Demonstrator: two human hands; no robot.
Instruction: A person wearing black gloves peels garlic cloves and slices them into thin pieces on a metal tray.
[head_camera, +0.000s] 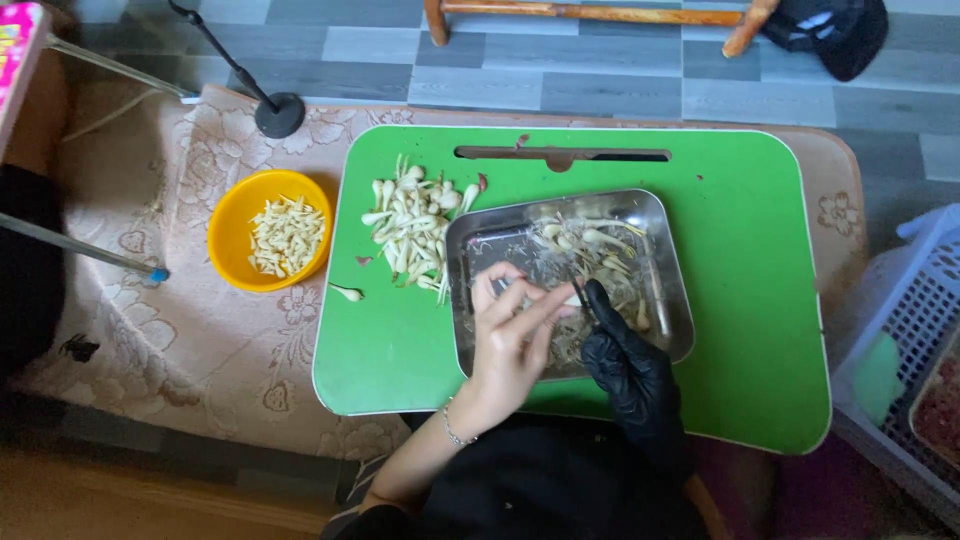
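My bare left hand (510, 335) pinches a small pale bulb over the near-left part of a steel tray (660, 215). My right hand (622, 365), in a black glove, holds a thin dark blade whose tip meets the bulb. The tray holds several stalked bulbs and trimmings and rests on a green lap table (750, 300). A heap of pale trimmed bulbs (412, 225) lies on the green surface left of the tray. One stray bulb (348, 292) lies near the heap.
A yellow bowl (228, 235) with cut pieces stands left of the green table on a floral cloth (170, 330). A black round stand base (279, 113) sits behind it. A plastic basket (915, 320) is at the right edge. Wooden furniture legs (590, 12) are beyond.
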